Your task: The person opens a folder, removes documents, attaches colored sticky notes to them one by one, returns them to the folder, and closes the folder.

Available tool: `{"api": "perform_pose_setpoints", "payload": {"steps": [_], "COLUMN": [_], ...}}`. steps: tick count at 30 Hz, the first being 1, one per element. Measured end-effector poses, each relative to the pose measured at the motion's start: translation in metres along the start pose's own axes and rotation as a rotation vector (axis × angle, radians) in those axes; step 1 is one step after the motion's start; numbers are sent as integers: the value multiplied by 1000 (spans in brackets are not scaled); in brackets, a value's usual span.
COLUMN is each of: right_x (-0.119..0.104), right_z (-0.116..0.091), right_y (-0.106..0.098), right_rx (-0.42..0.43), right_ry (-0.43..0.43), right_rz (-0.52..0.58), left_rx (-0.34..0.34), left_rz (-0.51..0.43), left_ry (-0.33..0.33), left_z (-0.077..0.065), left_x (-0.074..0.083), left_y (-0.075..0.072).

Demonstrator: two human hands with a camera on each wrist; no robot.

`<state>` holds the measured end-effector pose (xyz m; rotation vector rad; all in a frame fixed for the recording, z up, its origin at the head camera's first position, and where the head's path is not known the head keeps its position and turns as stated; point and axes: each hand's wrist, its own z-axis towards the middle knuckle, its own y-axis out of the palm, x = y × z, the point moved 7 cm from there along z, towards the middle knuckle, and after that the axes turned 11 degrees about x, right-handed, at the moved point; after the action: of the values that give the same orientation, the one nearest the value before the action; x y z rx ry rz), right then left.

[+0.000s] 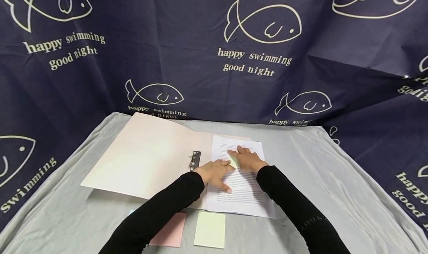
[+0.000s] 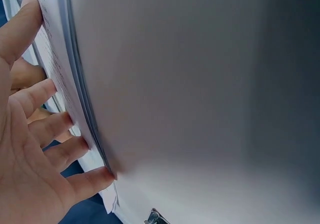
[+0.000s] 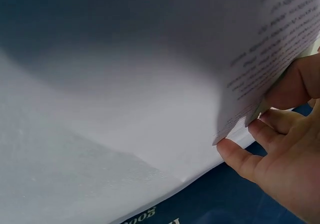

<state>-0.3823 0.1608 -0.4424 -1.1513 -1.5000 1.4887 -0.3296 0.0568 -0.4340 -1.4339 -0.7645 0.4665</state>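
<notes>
Head view: left hand [image 1: 216, 173] lay spread, right hand [image 1: 248, 160] unclenched; both rested on page [image 1: 239, 202] at green note [image 1: 233, 162].

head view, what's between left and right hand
A pale green sticky note lies between the left hand and the right hand, on the printed sheet, in the head view.

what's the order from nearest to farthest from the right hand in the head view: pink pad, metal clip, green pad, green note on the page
From the right hand:
1. green note: on the printed page, at its fingers
2. metal clip: in the folder, to its left
3. green pad: lower in view, somewhat left
4. pink pad: farther left, partly behind the left sleeve
</notes>
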Motion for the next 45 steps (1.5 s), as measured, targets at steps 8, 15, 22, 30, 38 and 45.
{"api": "perform_pose_setpoints", "payload": {"steps": [8, 15, 22, 30, 38, 45], "right_x": [13, 38, 56, 58, 62, 68], "right_z": [-11, -25, -31, -33, -40, -59], "right_y": [-5, -10, -6, -4, -9, -18], "right_rx": [28, 56, 48, 47, 51, 97], "right_ry": [11, 50, 93, 100, 85, -17], "right_rz": [1, 55, 56, 75, 121, 206], "left_rx": [-1, 2, 3, -1, 0, 8], "left_rz": [5, 13, -8, -11, -16, -37], "left_ry": [-3, -9, -13, -15, -12, -9], "left_z": [0, 0, -2, -1, 0, 0], "left_x": [3, 1, 2, 1, 2, 1], "left_y": [-1, -4, -5, -2, -1, 0]}}
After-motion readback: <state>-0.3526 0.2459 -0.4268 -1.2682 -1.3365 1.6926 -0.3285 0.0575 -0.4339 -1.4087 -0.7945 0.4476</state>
